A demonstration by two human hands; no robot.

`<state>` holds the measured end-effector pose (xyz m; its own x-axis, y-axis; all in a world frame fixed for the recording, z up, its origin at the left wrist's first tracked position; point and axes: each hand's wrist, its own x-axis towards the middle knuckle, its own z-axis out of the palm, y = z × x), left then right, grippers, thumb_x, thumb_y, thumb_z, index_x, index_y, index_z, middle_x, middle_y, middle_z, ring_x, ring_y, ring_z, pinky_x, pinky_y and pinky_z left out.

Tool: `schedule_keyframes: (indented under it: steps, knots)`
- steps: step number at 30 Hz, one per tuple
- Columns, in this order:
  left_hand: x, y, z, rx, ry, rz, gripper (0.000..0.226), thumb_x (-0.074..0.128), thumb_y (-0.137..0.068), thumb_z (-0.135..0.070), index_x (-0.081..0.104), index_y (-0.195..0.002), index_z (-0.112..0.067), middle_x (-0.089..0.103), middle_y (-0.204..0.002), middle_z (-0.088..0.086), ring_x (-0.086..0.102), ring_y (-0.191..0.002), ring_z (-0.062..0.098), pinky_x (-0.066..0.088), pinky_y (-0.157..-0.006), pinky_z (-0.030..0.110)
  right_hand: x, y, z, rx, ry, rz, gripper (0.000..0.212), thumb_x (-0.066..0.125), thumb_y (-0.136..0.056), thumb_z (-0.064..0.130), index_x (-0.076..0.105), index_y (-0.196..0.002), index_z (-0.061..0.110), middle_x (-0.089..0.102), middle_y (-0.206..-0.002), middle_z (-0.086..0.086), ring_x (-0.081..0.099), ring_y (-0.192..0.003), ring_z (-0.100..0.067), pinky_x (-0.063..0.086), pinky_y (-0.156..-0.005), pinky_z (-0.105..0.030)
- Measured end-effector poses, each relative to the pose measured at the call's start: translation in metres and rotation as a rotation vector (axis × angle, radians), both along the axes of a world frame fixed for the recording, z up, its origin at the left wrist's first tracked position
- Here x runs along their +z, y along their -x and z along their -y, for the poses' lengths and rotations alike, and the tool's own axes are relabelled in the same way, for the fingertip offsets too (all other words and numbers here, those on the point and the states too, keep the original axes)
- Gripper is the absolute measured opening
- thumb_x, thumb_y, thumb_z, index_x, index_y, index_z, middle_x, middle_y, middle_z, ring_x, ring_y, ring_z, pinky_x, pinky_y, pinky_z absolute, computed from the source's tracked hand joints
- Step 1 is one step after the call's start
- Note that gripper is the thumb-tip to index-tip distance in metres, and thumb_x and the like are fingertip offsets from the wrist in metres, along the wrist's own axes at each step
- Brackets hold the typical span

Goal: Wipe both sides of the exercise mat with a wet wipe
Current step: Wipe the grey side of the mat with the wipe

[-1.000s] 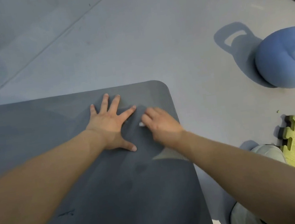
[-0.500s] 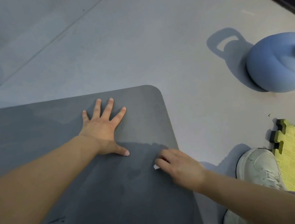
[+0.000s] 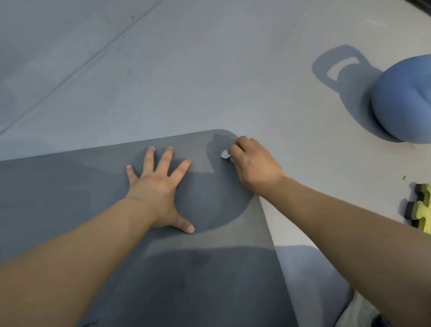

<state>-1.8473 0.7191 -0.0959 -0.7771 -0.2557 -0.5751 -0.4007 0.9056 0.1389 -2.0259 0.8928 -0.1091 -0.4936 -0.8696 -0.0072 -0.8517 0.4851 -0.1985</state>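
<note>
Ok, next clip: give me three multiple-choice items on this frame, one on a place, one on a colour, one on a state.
1. Where on the exercise mat is the wet wipe?
A. near the far right corner
B. at the near edge
C. under the left palm

2. What colour is the kettlebell?
A. yellow
B. blue
C. black

3. How does the left hand lie?
A. curled in a fist
B. lifted off the mat
C. flat on the mat, fingers spread

Answers:
1. A, as the right hand holds the wipe beside the mat's rounded far corner.
2. B, as its round body is blue against the grey floor.
3. C, as palm and splayed fingers rest on the mat.
</note>
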Motion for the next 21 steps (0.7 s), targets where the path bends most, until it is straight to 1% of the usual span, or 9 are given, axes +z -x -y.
schedule_keyframes:
  steps: [1, 4, 6, 8, 11, 14, 16, 18, 21]
  knots:
    - [0.0, 0.0, 0.0, 0.004, -0.003, -0.001, 0.151, 0.074, -0.036, -0.089, -0.007, -0.155, -0.043, -0.024, -0.162, -0.002, -0.028, -0.148, 0.037, 0.007, -0.113, 0.076, -0.001, 0.002, -0.001, 0.016, 0.004, 0.021, 0.016, 0.062, -0.082, -0.007, 0.065, -0.093, 0.003, 0.058, -0.089, -0.015, 0.051, -0.072, -0.03, 0.03, -0.063, -0.027]
    - [0.001, -0.001, 0.0, 0.0, 0.003, 0.007, 0.15, 0.074, -0.038, -0.089, -0.008, -0.155, -0.043, -0.026, -0.161, -0.002, -0.028, -0.148, 0.038, 0.007, -0.113, 0.076, -0.002, 0.016, 0.017, -0.029, -0.04, 0.023, 0.017, 0.058, -0.078, -0.01, 0.066, -0.089, 0.001, 0.059, -0.088, -0.017, 0.055, -0.075, -0.035, 0.037, -0.063, -0.031]
    - [0.001, -0.003, -0.001, -0.004, 0.0, 0.018, 0.15, 0.073, -0.04, -0.089, -0.01, -0.155, -0.043, -0.028, -0.161, -0.002, -0.029, -0.147, 0.037, 0.006, -0.113, 0.076, -0.002, 0.014, 0.018, -0.035, -0.041, 0.032, 0.021, 0.057, -0.075, -0.011, 0.067, -0.087, 0.003, 0.06, -0.087, -0.016, 0.056, -0.075, -0.036, 0.038, -0.064, -0.03]
    - [0.001, -0.002, -0.001, -0.001, -0.007, 0.022, 0.15, 0.074, -0.041, -0.089, -0.012, -0.155, -0.045, -0.031, -0.161, -0.003, -0.031, -0.147, 0.036, 0.005, -0.114, 0.075, -0.002, -0.001, -0.003, 0.01, -0.013, 0.052, 0.024, 0.06, -0.073, -0.01, 0.067, -0.088, 0.007, 0.061, -0.087, -0.013, 0.057, -0.076, -0.034, 0.039, -0.065, -0.028]
    - [0.002, 0.0, -0.002, 0.007, -0.016, 0.032, 0.149, 0.076, -0.042, -0.087, -0.016, -0.153, -0.049, -0.034, -0.159, -0.002, -0.033, -0.146, 0.038, 0.004, -0.113, 0.076, 0.002, -0.044, -0.056, 0.122, -0.001, 0.091, 0.03, 0.063, -0.069, -0.009, 0.067, -0.091, 0.011, 0.06, -0.09, -0.009, 0.056, -0.078, -0.032, 0.048, -0.068, -0.032]
    - [0.004, 0.003, -0.004, -0.007, -0.023, 0.04, 0.144, 0.076, -0.044, -0.086, -0.02, -0.148, -0.057, -0.038, -0.158, 0.002, -0.035, -0.143, 0.043, 0.003, -0.113, 0.077, 0.007, -0.075, -0.089, 0.224, -0.016, 0.138, 0.033, 0.059, -0.068, -0.011, 0.065, -0.092, 0.01, 0.06, -0.093, -0.007, 0.049, -0.08, -0.025, 0.045, -0.071, -0.031]
    - [0.005, 0.003, -0.005, -0.012, -0.024, 0.044, 0.142, 0.076, -0.047, -0.085, -0.02, -0.148, -0.058, -0.04, -0.157, 0.003, -0.037, -0.143, 0.044, 0.002, -0.113, 0.077, 0.007, -0.069, -0.082, 0.264, -0.062, 0.12, 0.028, 0.052, -0.07, -0.005, 0.065, -0.091, 0.009, 0.06, -0.093, -0.009, 0.05, -0.079, -0.027, 0.045, -0.07, -0.034]
    - [0.003, 0.001, -0.005, -0.017, -0.026, 0.049, 0.14, 0.075, -0.051, -0.084, -0.022, -0.148, -0.056, -0.044, -0.155, 0.003, -0.039, -0.141, 0.043, 0.0, -0.112, 0.077, 0.005, -0.051, -0.055, 0.211, -0.055, 0.086, 0.023, 0.048, -0.072, 0.001, 0.064, -0.087, 0.008, 0.059, -0.088, -0.013, 0.053, -0.076, -0.033, 0.045, -0.066, -0.036]
    - [-0.001, -0.004, -0.006, -0.056, -0.02, 0.034, 0.132, 0.069, -0.061, -0.084, -0.024, -0.149, -0.051, -0.045, -0.154, 0.003, -0.04, -0.141, 0.041, -0.002, -0.112, 0.077, 0.0, -0.018, -0.006, 0.081, -0.022, 0.014, 0.016, 0.055, -0.064, -0.004, 0.061, -0.075, 0.006, 0.057, -0.077, -0.018, 0.054, -0.067, -0.036, 0.041, -0.058, -0.035]
